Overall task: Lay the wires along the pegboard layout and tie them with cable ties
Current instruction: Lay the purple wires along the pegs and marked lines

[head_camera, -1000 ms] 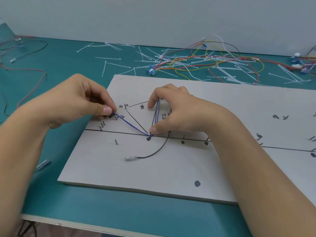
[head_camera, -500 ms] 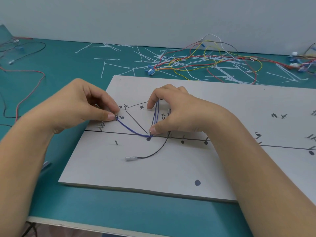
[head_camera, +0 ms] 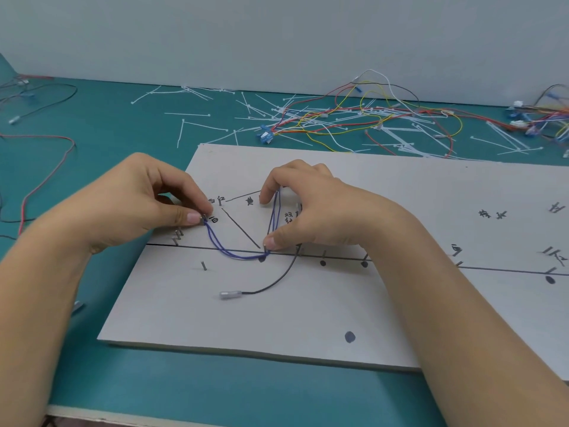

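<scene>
A white pegboard (head_camera: 308,318) with drawn black lines, dots and small metal pegs lies on the teal table. Blue wires (head_camera: 237,255) sag in a loop between my two hands. My left hand (head_camera: 147,204) pinches their left end at a peg near the board's left edge. My right hand (head_camera: 311,211) has its thumb pressing the blue wires down at the drawn line and a finger holding them further up the board. A black wire (head_camera: 278,280) with a clear-sleeved terminal (head_camera: 230,294) curves out from under my right hand.
Loose white cable ties (head_camera: 203,126) lie scattered behind the board. A tangle of red, yellow, white and black wires (head_camera: 369,118) with blue connectors sits at the back. More wires lie at the far left (head_camera: 46,167) and far right (head_camera: 542,118).
The blue wires between my hands have gone from taut to a slack hanging loop. My left hand has shifted slightly right toward the peg. My right hand has stayed in place.
</scene>
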Available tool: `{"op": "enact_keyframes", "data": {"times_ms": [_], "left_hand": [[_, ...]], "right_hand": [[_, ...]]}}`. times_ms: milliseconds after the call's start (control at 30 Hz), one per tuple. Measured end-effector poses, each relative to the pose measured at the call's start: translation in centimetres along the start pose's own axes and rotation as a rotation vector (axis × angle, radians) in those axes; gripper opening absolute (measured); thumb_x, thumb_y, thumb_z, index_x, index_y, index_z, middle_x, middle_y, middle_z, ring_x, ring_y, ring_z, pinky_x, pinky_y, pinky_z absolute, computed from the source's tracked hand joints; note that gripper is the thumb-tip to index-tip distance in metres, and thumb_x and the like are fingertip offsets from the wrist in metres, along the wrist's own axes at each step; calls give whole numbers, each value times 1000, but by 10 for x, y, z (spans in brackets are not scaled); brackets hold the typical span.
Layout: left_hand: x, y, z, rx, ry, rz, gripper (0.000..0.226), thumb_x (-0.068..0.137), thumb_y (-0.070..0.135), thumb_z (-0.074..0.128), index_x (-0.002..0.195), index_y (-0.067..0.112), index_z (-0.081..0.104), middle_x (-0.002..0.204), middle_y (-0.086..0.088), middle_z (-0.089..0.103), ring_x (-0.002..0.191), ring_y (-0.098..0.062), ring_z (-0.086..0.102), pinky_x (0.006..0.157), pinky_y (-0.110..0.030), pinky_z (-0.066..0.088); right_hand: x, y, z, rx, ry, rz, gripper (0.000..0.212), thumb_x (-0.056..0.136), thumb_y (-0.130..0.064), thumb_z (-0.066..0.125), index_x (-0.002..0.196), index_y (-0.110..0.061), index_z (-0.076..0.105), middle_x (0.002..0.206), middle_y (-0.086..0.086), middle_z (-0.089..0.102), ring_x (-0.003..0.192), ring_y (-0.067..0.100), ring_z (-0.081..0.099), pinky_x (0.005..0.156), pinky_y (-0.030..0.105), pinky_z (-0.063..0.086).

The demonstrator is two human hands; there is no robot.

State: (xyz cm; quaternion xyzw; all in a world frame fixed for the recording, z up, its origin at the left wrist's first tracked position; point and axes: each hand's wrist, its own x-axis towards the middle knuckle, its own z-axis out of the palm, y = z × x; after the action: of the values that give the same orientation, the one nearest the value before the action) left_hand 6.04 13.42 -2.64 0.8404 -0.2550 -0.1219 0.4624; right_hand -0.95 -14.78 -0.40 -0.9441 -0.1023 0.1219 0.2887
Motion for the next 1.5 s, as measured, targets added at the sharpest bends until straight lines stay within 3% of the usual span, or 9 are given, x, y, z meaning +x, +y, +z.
{"op": "enact_keyframes", "data": {"times_ms": [233, 433, 567, 667, 767, 967, 1067, 1200, 1500], "left_hand": [[-6, 5, -5, -43, -50, -15, 37, 71, 27, 91, 107, 25, 82, 105, -5, 81, 102, -40, 72, 93, -43, 59], [-2, 28, -15, 255, 47, 2, 55, 61, 65, 89, 112, 48, 77, 87, 18, 75, 65, 9, 63, 67, -27, 48], [16, 47, -23, 278, 83, 22, 46, 67, 73, 78, 107, 50, 77, 86, 13, 77, 66, -4, 67, 58, -27, 56], [39, 51, -15, 210, 119, 39, 31, 75, 61, 75, 98, 41, 81, 91, -9, 78, 78, -39, 62, 64, -41, 53], [48, 41, 2, 162, 191, 16, 11, 84, 43, 74, 87, 35, 81, 78, -10, 73, 62, -25, 47, 57, -26, 39], [42, 16, 12, 172, 149, -44, 7, 92, 28, 76, 90, 33, 80, 87, 3, 79, 72, -28, 58, 77, -41, 53], [41, 15, 9, 160, 126, -36, 5, 90, 33, 76, 93, 35, 80, 88, -7, 78, 73, -26, 58, 76, -39, 50], [42, 14, 13, 148, 133, -46, 8, 92, 28, 78, 90, 36, 80, 64, 9, 65, 66, -17, 50, 67, -29, 42], [43, 15, 18, 145, 145, -47, 12, 92, 25, 78, 89, 36, 79, 65, 3, 64, 53, -10, 53, 56, -24, 48]], "right_hand": [[-1, 1, -1, -5, 4, -20, 52, 69, -54, 85, 111, -47, 54, 129, -20, 43, 123, 18, 36, 100, 42, 42], [-2, 3, -1, 22, 29, -24, 50, 68, -59, 83, 109, -47, 56, 126, -22, 45, 125, 14, 35, 101, 41, 42], [0, 3, 1, 27, 49, -31, 41, 74, -56, 79, 108, -45, 58, 125, -20, 47, 126, 15, 35, 105, 43, 40], [1, 4, 0, 62, 80, -28, 31, 80, -52, 77, 104, -41, 60, 121, -18, 50, 126, 15, 37, 107, 44, 39], [3, 6, 0, 73, 116, -32, 24, 84, -45, 75, 103, -38, 61, 119, -15, 51, 127, 13, 42, 107, 41, 39], [10, 6, 4, 109, 239, -10, 19, 89, -18, 67, 101, -33, 65, 109, -15, 57, 111, 5, 53, 78, 5, 35], [11, 7, 6, 194, 285, 25, 31, 87, -4, 55, 98, -31, 67, 105, -13, 61, 104, 6, 58, 72, 10, 42], [10, 8, 5, 269, 316, 25, 37, 83, -1, 49, 95, -31, 68, 103, -10, 63, 99, 5, 62, 62, 11, 44], [13, 8, 7, 205, 326, 23, 36, 83, -1, 54, 96, -31, 69, 100, -16, 61, 100, -1, 58, 72, 11, 43]]}}
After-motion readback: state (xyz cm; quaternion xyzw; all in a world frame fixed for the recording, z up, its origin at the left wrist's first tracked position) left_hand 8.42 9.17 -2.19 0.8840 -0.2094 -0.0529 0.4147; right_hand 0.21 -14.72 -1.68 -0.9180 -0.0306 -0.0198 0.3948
